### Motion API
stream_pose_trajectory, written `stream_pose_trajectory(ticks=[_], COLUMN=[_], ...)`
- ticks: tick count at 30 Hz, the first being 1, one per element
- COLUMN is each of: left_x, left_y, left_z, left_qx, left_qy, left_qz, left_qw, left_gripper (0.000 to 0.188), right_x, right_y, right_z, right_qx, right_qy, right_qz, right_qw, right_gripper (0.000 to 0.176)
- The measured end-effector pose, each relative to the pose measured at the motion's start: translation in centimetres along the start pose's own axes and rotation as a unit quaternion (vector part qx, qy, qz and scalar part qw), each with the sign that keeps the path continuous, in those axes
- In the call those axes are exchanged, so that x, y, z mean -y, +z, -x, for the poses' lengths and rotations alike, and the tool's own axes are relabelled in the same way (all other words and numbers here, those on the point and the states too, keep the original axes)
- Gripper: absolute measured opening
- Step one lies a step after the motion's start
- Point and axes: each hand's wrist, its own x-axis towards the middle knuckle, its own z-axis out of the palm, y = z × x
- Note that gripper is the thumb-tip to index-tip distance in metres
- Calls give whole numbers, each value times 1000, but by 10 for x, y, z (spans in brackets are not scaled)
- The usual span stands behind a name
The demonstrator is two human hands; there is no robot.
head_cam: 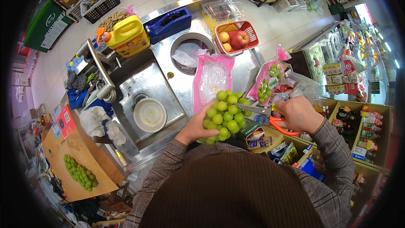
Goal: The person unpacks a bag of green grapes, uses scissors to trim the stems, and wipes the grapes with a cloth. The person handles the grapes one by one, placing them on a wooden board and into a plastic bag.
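Note:
A bunch of green grapes (pixel 226 117) rests in my left hand (pixel 196 123), its thumb across the front of the fruit. My right hand (pixel 295 114) grips orange-handled scissors (pixel 284 127), whose parted blades reach the right side of the bunch. Just beyond the grapes, a pink-edged clear plastic bag (pixel 212 79) lies flat on the steel counter (pixel 169 58). To its right sits a pink bag of green grapes (pixel 268 80), gathered at the top. The fingers of my left hand behind the bunch are hidden.
A sink (pixel 142 85) holding a white bowl (pixel 150 115) lies left. Behind it stand a yellow jug (pixel 128 36) and a blue tape dispenser (pixel 167 23). A red basket (pixel 236 37) carries fruit. More green grapes (pixel 79 172) lie on a wooden board (pixel 104 182). Shelves of bottles (pixel 370 129) stand right.

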Motion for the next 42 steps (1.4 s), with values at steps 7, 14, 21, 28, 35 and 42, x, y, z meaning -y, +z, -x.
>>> stream_pose_trajectory(ticks=[7,14,21,28,35,42], left_x=[2,16,40,24,14,-13], left_y=[3,1,-5,-8,-10,-18], left_z=[4,8,19,24,28,21], left_qx=[-20,-16,-39,-75,-95,-130], left_qy=[-8,-9,-51,-27,-20,-13], left_qz=[47,73,157,182,228,292], left_qw=[999,997,985,980,969,948], left_gripper=[108,101,98,101,97,100], right_x=[0,-5,-17,-10,1,31], right_y=[21,36,37,43,66,101], right_z=[-3,-14,-10,11,18,16], right_qx=[-52,-63,-148,-130,-174,-186], right_qy=[-20,-14,36,48,74,93], right_qz=[-6,18,-66,-111,-218,-345], right_qw=[998,998,986,984,958,915], right_gripper=[39,33,36,41,44,43])
